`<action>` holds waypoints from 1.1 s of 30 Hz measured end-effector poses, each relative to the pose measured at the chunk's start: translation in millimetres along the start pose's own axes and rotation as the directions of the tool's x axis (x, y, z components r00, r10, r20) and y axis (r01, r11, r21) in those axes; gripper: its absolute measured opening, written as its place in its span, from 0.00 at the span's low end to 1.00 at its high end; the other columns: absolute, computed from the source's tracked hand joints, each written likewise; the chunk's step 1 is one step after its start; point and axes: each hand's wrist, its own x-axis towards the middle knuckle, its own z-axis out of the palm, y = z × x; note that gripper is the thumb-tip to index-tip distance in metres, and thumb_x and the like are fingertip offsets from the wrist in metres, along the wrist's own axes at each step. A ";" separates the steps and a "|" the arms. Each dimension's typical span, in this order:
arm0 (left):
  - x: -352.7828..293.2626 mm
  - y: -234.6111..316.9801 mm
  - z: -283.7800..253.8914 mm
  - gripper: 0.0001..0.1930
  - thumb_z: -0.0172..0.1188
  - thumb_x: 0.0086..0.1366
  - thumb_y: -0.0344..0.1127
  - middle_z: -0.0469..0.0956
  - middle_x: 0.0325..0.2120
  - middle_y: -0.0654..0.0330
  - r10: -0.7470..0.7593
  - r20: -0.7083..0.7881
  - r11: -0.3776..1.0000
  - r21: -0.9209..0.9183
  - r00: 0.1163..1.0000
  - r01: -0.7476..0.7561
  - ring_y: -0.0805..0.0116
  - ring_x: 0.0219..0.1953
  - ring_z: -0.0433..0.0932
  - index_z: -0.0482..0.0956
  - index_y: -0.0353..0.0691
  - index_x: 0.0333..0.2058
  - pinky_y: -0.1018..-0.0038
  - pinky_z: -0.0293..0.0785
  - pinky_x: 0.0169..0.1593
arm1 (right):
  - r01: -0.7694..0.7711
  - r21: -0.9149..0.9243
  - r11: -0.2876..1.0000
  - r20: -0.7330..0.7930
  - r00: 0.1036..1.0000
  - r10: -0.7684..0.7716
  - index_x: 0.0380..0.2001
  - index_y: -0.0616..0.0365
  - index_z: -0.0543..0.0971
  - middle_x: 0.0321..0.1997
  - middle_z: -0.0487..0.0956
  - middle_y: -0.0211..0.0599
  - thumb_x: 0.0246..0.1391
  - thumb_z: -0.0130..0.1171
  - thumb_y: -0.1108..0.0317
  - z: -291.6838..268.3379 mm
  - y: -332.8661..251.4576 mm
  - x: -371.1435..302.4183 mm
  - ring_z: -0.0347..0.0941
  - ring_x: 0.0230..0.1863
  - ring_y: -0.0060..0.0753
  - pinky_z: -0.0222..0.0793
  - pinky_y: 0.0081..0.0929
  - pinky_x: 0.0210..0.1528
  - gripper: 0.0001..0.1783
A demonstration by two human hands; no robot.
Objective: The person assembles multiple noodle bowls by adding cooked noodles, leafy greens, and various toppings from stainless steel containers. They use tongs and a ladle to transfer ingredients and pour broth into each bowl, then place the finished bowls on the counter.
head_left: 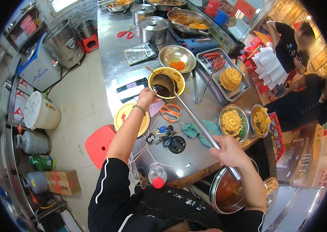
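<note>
Ladle point(197, 123): bright metal, long straight shaft, rounded bowl w/ grey-brown interior. Loc.: bowl end inside yellow tub point(181, 76), at dark brown liquid point(162, 92), just ahead & R of L fingers; shaft passes thru R fingers. R hand point(229, 150): fingers closed round shaft, near its butt end. L hand point(148, 96): fingers bent at tub's near-L rim; cannot tell if they grip it. Long axis: diag., from R fingers fwd & L to bowl; butt points back twd wearer, over metal pot point(212, 193). Edges: front edge of steel table point(182, 164) runs near R fingers; L edge lies L of L fingers. Room: strip of tabletop shows L of R fingers, btwn key bunch point(166, 134) & front edge. Adj. items: green cloth point(198, 131) fwd-L of R fingers, beside shaft; orange-handled scissors point(170, 112) back-R of L fingers; steel bowl point(244, 117) w/ yellow food fwd of R fingers.
</note>
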 end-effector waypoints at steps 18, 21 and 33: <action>1.5 0.6 -5.2 0.03 0.55 0.64 0.25 0.75 0.30 0.56 -0.003 0.013 1.000 0.004 1.000 0.002 0.67 0.28 0.79 0.71 0.31 0.34 0.75 0.84 0.32 | -0.035 0.306 0.951 0.035 0.999 0.025 0.34 0.64 0.77 0.14 0.70 0.26 0.50 0.58 0.71 5.9 24.7 -1.9 0.67 0.11 0.18 0.62 0.19 0.14 0.08; 2.5 -0.3 -5.1 0.04 0.56 0.64 0.25 0.75 0.30 0.56 0.002 0.033 1.000 -0.018 0.999 -0.001 0.67 0.29 0.79 0.71 0.31 0.35 0.75 0.84 0.32 | -0.055 0.382 0.922 0.079 0.997 0.026 0.31 0.64 0.77 0.15 0.71 0.26 0.50 0.59 0.73 3.5 25.7 2.4 0.66 0.11 0.17 0.61 0.18 0.13 0.05; 4.7 -2.8 -6.1 0.04 0.56 0.64 0.26 0.74 0.28 0.57 -0.012 0.020 0.999 -0.029 1.000 0.013 0.67 0.25 0.79 0.71 0.32 0.34 0.76 0.84 0.31 | -0.117 0.712 0.692 0.121 0.992 0.042 0.48 0.65 0.76 0.18 0.71 0.26 0.52 0.58 0.76 23.1 61.4 9.6 0.65 0.10 0.16 0.59 0.14 0.12 0.18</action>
